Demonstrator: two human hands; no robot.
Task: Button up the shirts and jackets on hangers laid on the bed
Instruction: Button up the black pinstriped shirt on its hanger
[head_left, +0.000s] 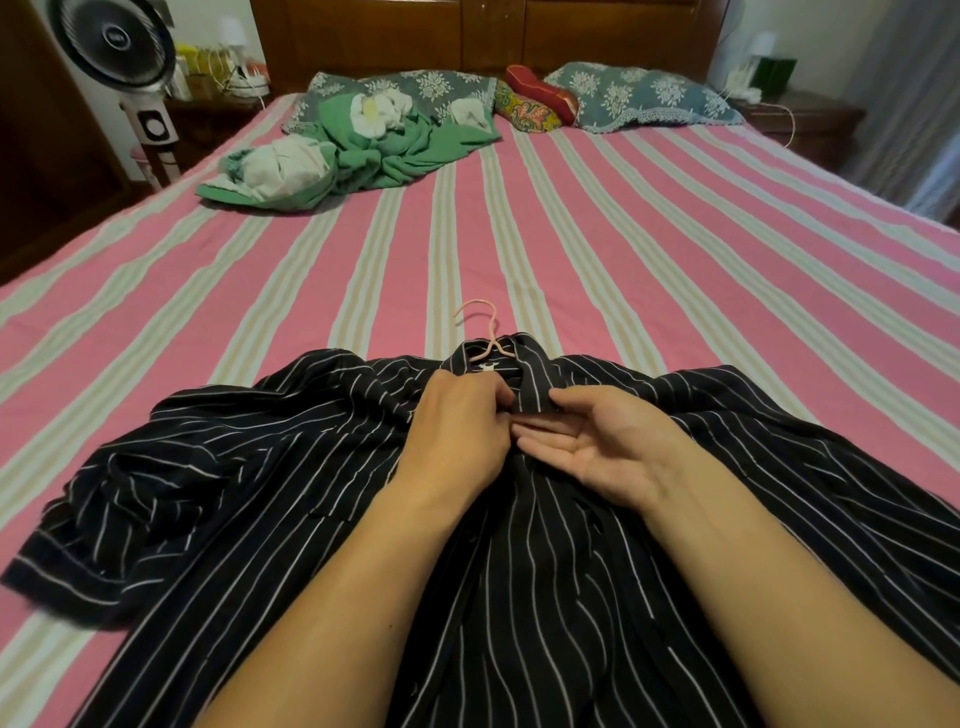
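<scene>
No text or label here is legible.

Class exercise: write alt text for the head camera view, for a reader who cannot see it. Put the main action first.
Two bare hands, left hand and right hand, pinch the front edges of a dark pinstriped shirt just below its collar. The shirt lies on a pink hanger on a pink striped bed, with green bedding crumpled near the pillows.

both forearms outstretched, left hand knuckles up, fingers pinched; right hand palm up, thumb pinching
</scene>
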